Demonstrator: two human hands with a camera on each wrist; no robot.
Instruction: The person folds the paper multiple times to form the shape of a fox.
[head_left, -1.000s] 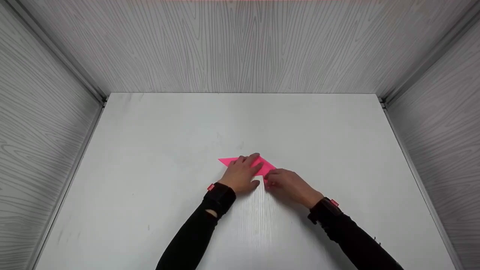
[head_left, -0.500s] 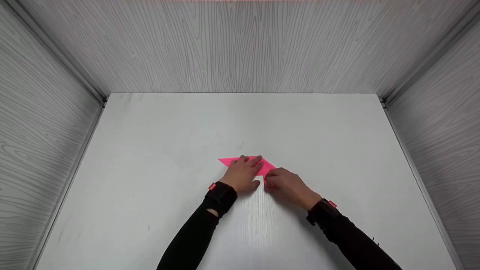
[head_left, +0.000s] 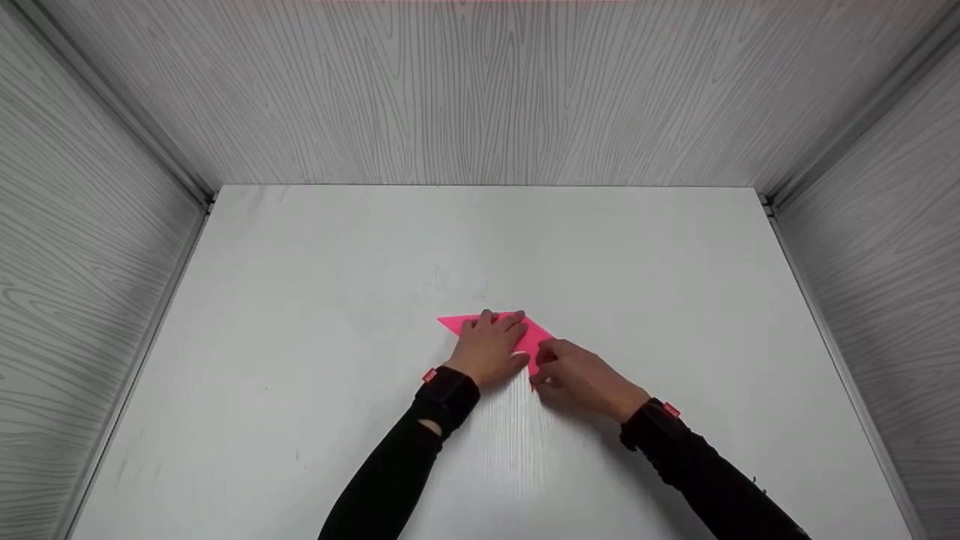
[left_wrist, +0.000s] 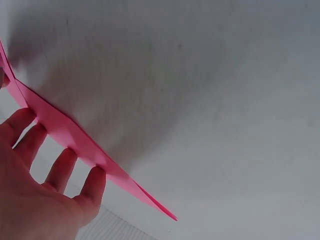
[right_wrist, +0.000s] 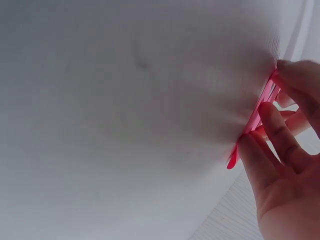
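Note:
A folded piece of pink paper [head_left: 532, 339] lies near the middle of the white tabletop, one pointed end sticking out to the left and another pointing toward the person. My left hand [head_left: 486, 352] rests on it with spread fingers, pressing it down; in the left wrist view the fingertips sit along the paper strip [left_wrist: 65, 130], whose layers part slightly at the tip. At the paper's right side, my right hand [head_left: 589, 379] pinches the near-pointing flap. The right wrist view has its fingers and thumb along the pink flap [right_wrist: 254, 120], partly hiding it.
The white tabletop [head_left: 300, 262] carries faint smudges. Wood-grain panels stand around it: a back panel [head_left: 480, 97], a left panel [head_left: 90, 187] and a right panel [head_left: 877, 187]. Both wrists wear black bands over dark sleeves.
The right fingers have slid slightly toward the person along the flap, so more pink shows there. The left thumb has shifted right, up to the flap's inner edge. The paper stays in place.

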